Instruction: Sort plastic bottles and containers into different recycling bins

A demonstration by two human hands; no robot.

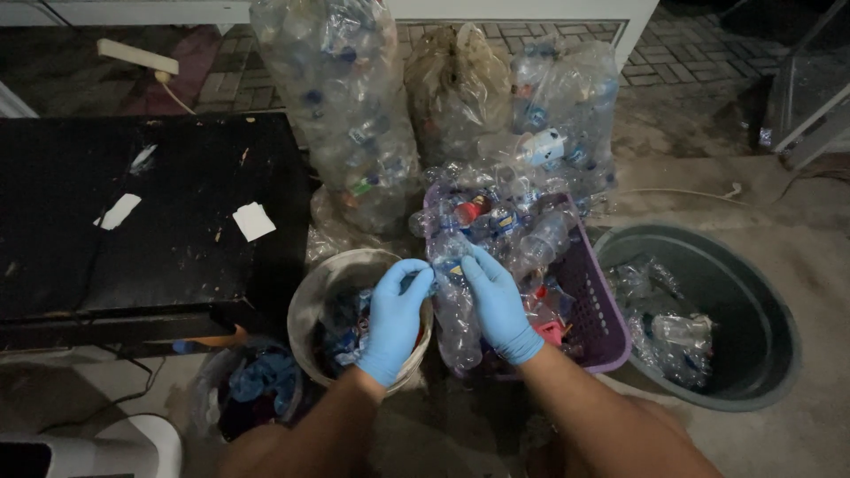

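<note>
Fingers (416, 281) around crumpled clear bottle (453, 301)

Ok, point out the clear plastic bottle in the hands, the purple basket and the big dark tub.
clear plastic bottle (453, 305), head view, on its crumpled body below the hands.
purple basket (600, 319), head view, on its right side wall.
big dark tub (768, 310), head view, on its right inner wall.

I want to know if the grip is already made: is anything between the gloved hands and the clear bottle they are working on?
Nothing visible. The left hand and right hand, both in blue gloves, already grip the clear bottle directly, holding it above the gap between the white bucket and the purple basket.
</note>
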